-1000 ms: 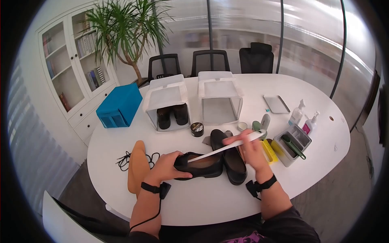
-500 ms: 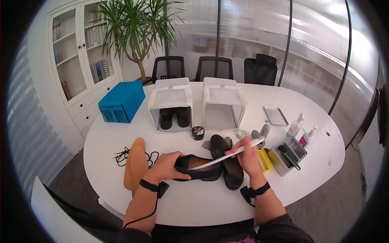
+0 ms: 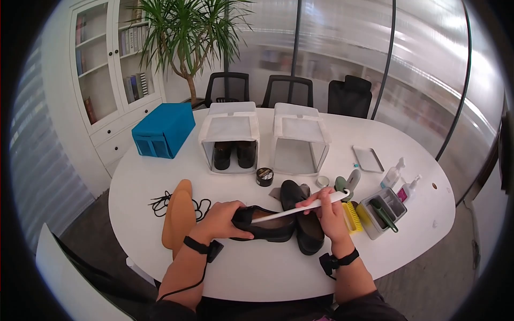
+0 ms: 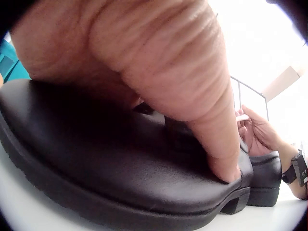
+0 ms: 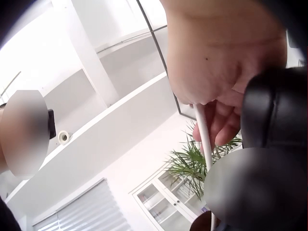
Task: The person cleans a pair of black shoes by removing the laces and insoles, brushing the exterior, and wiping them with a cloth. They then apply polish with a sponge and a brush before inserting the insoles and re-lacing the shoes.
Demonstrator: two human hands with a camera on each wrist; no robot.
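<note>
A black shoe (image 3: 273,231) lies on its sole at the table's front, toe to the left. My left hand (image 3: 218,220) grips its toe end, the thumb along the near side; in the left wrist view that hand (image 4: 163,62) spans the black upper (image 4: 106,154). In my right hand (image 3: 331,216) is a long white shoehorn (image 3: 289,212), its far end inside the shoe's opening. The right wrist view shows the white shaft (image 5: 204,134) held in the fingers of that hand (image 5: 216,72). A second black shoe (image 3: 309,233) lies just right of the first, under the shoehorn.
Tan insoles (image 3: 183,216) and black laces (image 3: 160,202) lie left. Behind stand a blue box (image 3: 163,131), two white boxes (image 3: 230,128), one holding dark shoes, and a round tin (image 3: 264,176). To the right are a yellow brush (image 3: 352,216), a caddy (image 3: 375,224), bottles (image 3: 393,174) and a tray (image 3: 368,159).
My right hand and the shoehorn's handle have shifted slightly, the handle now lying at a lower slant than a second ago. The left hand keeps its grip on the toe. The head view has shifted.
</note>
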